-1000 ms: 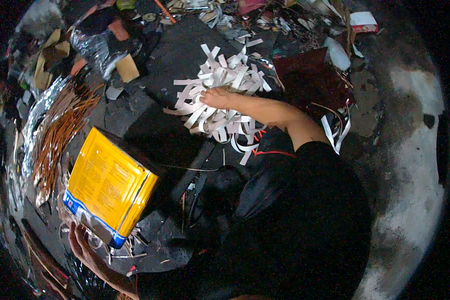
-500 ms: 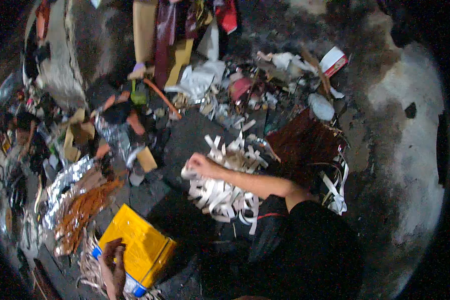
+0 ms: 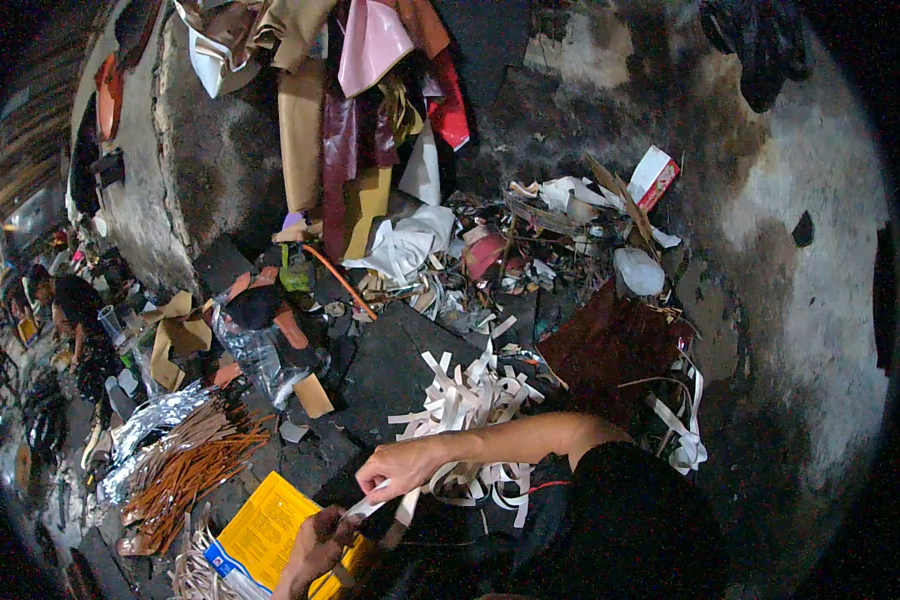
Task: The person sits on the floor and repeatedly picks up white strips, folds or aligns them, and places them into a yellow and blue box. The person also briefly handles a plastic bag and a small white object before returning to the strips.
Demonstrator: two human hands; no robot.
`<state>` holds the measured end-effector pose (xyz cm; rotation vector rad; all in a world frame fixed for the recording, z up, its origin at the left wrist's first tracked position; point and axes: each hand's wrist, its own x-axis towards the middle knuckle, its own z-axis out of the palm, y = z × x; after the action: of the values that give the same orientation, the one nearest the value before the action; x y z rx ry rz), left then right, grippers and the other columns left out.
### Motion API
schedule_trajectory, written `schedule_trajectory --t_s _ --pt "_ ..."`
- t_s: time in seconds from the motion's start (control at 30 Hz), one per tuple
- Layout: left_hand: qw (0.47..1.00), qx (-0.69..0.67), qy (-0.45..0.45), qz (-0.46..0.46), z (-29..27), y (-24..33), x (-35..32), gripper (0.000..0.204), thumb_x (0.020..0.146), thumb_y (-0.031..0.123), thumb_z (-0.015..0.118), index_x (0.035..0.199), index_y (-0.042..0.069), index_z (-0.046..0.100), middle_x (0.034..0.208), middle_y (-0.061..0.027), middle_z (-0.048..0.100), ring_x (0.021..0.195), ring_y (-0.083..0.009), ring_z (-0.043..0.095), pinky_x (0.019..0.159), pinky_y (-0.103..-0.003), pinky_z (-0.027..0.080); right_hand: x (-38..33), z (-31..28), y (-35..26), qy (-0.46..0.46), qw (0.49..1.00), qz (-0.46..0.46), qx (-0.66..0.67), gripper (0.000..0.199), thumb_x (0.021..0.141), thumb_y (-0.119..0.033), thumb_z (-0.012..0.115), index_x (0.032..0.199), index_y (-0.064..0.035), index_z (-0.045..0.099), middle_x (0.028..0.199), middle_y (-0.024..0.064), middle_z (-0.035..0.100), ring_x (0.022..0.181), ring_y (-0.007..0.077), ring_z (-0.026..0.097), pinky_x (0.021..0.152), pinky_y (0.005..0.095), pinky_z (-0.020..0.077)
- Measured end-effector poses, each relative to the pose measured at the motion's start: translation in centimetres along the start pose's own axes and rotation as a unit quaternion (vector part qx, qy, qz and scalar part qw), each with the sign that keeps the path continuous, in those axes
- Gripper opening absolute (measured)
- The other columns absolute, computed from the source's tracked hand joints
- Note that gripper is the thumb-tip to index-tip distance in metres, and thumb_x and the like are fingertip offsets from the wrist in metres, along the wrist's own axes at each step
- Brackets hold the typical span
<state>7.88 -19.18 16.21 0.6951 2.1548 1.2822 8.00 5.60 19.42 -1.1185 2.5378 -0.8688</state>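
White strip (image 3: 378, 503) pinched between right hand (image 3: 402, 467) and left hand (image 3: 315, 547), long axis slanting up-right. Strip pile (image 3: 470, 405) just beyond right hand, nearer than left.

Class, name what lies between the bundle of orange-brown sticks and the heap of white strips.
Head view: a dark slab lies between the orange-brown sticks and white strips.
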Motion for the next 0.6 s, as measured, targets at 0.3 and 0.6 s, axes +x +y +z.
schedule_trajectory --t_s 0.3,0.6 --pt "0.983 -0.166 0.072 0.013 -5.4 -6.8 -8.1 0.024 0.092 0.022 0.059 0.100 0.000 0.065 0.090 -0.0116 0.068 0.078 -0.0183 0.064 0.064 -0.028 0.048 -2.7 -2.5 2.8 -0.085 0.975 0.147 0.142 0.025 0.091 -0.026 0.060 0.089 -0.0019 0.062 0.064 -0.0044 0.052 0.056 0.0043 0.047 0.047 0.0250 0.0368" --pt "0.925 -0.191 0.315 -0.098 -5.5 -11.2 -15.2 0.029 0.090 0.029 0.065 0.103 0.003 0.065 0.089 -0.0093 0.067 0.079 -0.0173 0.062 0.072 -0.033 0.048 -1.3 -2.2 5.7 -0.030 0.982 0.154 0.104 0.024 0.088 -0.025 0.064 0.090 -0.0023 0.069 0.070 0.0015 0.063 0.062 0.0080 0.057 0.055 0.0267 0.0449"
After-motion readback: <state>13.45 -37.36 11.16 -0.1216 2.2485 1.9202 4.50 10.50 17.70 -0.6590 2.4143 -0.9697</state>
